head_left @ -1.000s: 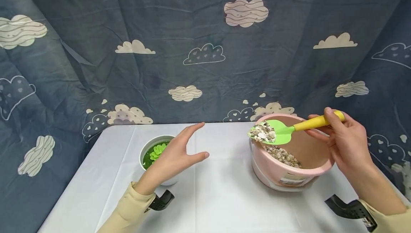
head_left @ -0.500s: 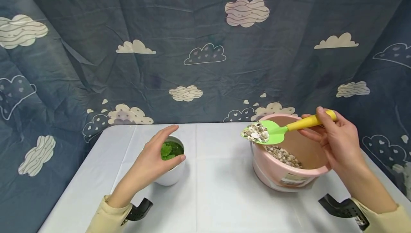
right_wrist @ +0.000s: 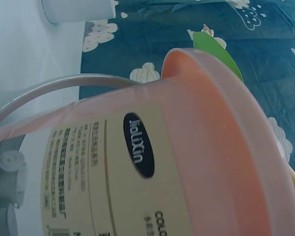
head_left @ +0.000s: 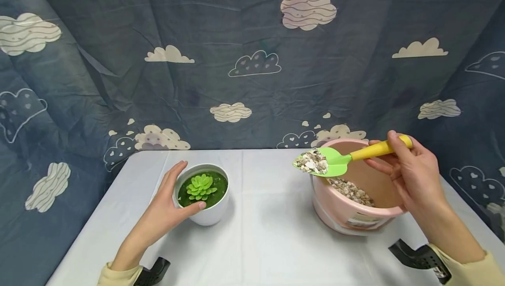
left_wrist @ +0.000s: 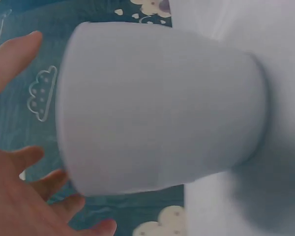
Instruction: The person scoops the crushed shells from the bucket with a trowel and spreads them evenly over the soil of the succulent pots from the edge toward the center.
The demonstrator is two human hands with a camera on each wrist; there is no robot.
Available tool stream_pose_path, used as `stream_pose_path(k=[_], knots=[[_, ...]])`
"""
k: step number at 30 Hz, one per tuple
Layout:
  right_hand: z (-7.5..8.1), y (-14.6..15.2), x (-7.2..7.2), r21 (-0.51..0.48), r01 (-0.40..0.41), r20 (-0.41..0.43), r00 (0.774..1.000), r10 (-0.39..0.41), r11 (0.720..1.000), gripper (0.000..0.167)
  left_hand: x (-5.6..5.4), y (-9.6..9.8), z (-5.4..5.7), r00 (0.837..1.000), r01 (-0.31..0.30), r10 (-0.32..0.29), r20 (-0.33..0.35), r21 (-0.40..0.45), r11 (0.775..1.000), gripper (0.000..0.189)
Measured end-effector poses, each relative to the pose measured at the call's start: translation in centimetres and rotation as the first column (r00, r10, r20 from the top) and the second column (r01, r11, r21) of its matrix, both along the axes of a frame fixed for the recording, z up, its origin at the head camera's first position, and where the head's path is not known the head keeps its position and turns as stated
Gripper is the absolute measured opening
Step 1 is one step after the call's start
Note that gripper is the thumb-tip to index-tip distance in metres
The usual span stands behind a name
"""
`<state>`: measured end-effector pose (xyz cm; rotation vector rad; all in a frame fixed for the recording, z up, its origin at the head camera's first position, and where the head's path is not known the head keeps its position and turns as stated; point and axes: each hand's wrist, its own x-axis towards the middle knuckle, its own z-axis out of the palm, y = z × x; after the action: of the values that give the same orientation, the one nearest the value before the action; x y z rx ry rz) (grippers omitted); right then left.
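On the left of the table stands a white pot (head_left: pixel 209 216) holding a green succulent (head_left: pixel 201 187) above a dark green filling. My left hand (head_left: pixel 165 209) is at the pot's near left side, thumb and fingers spread around its rim; the left wrist view shows the fingers extended beside the white pot wall (left_wrist: pixel 162 108). With my right hand (head_left: pixel 418 174) I grip the yellow handle of a small trowel (head_left: pixel 336 162). Its green blade bears a heap of small shells and pebbles (head_left: pixel 311 161). The blade hangs over the left rim of a pink bucket (head_left: pixel 384 189).
More shells and pebbles (head_left: pixel 351 192) lie inside the bucket. A printed label (right_wrist: pixel 118 172) and a pale carrying handle (right_wrist: pixel 64 83) show on its outside. Behind the white-covered table (head_left: pixel 268 251) hangs a dark blue cloth (head_left: pixel 189 80) with clouds.
My left hand has moved left, from over the pot to its near left side, uncovering the succulent. The loaded trowel in my right hand has shifted slightly left.
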<state>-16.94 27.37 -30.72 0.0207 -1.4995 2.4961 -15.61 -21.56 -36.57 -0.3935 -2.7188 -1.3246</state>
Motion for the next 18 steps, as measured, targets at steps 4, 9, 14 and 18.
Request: stream_pose_path(k=[4, 9, 14, 18], knots=[[0.1, -0.2, 0.0, -0.015, -0.01, -0.02, 1.0, 0.009, 1.0, 0.035, -0.3, 0.0, -1.4, 0.999, -0.035, 0.035, 0.01, 0.035, 0.999, 0.107], [0.1, -0.4, 0.1, -0.038, -0.054, -0.027, 0.998, 0.053, 0.998, 0.03, -0.5, 0.1, -2.2, 0.998, -0.05, 0.047, 0.052, 0.055, 0.997, 0.108], [-0.1, -0.8, 0.2, -0.087, -0.102, -0.047, 0.994, 0.099, 0.991, 0.025, -0.5, -0.2, -2.8, 0.997, -0.029, 0.025, 0.07, 0.056, 0.998, 0.109], [0.0, -1.2, 0.4, -0.075, -0.102, -0.042, 0.994, 0.099, 0.992, 0.027, -0.6, -0.4, -3.2, 0.993, -0.02, 0.009, 0.119, 0.093, 0.995, 0.11]])
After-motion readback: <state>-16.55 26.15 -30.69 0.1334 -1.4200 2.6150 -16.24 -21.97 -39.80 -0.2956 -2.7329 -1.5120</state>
